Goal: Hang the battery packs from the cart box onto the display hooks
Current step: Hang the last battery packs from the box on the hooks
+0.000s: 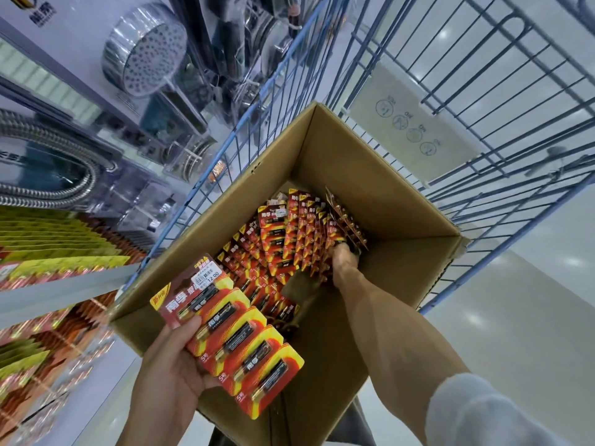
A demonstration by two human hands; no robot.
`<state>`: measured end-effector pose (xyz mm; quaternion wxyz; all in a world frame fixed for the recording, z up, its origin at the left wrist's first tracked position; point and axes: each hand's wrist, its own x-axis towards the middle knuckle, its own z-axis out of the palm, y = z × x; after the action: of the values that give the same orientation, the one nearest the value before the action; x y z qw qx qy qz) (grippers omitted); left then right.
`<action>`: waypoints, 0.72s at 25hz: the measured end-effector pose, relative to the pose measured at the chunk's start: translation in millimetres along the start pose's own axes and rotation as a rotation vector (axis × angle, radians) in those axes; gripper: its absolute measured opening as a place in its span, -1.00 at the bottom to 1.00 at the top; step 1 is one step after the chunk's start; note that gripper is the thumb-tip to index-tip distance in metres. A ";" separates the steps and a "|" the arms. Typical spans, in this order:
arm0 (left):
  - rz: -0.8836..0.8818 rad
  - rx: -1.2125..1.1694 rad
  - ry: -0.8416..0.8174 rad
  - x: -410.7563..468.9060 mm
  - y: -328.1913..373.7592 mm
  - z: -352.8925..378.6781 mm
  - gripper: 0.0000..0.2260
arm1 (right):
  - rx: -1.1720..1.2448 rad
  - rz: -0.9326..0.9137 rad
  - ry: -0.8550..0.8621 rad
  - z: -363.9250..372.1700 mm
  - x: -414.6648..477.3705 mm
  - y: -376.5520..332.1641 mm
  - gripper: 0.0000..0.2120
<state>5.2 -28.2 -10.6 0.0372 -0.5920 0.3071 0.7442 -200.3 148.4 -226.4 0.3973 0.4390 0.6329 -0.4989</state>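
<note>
Restock grab: fanned stack in my left hand (167,371), right hand (344,257) down in the box.

My left hand grips a fan of battery packs (235,342) above the near-left corner of the cardboard box (386,201). My right hand is nearer the loose packs (289,239) on the box floor, fingers curled round the right end of an upright row. That row runs along the far wall. Display hooks (54,252) lie left, outside the blue cart (483,101).

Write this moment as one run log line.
left hand: holds fanned battery packs | right hand: grips packs in cardboard box | hanging: pending
</note>
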 end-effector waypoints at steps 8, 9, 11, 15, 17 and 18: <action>0.061 0.078 -0.025 -15.9 11.9 11.2 -0.60 | 0.200 0.068 0.140 7.3 -27.8 14.9 -0.54; 0.075 0.099 -0.055 -21.7 15.4 11.4 -0.56 | 0.241 0.063 0.032 6.5 -38.4 11.8 -0.63; 0.105 0.151 -0.146 -31.8 22.8 8.9 -0.33 | 0.290 0.048 -0.079 6.3 -53.0 10.8 -0.64; 0.145 0.157 -0.275 -55.7 43.9 3.1 -0.07 | 0.217 -0.073 -0.082 3.5 -127.9 4.1 -0.61; 0.160 0.095 -0.320 -65.9 52.2 -0.9 -0.38 | 0.221 -0.197 -0.146 -3.5 -181.3 0.0 -0.67; 0.163 0.064 -0.326 -70.3 54.9 -3.0 -0.52 | 0.230 -0.249 -0.208 -8.4 -211.5 -1.3 -0.67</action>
<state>5.6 -52.4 75.2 0.0449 -0.4351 0.3676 0.8207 -138.9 122.8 -25.5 0.3429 0.3460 0.5768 -0.6557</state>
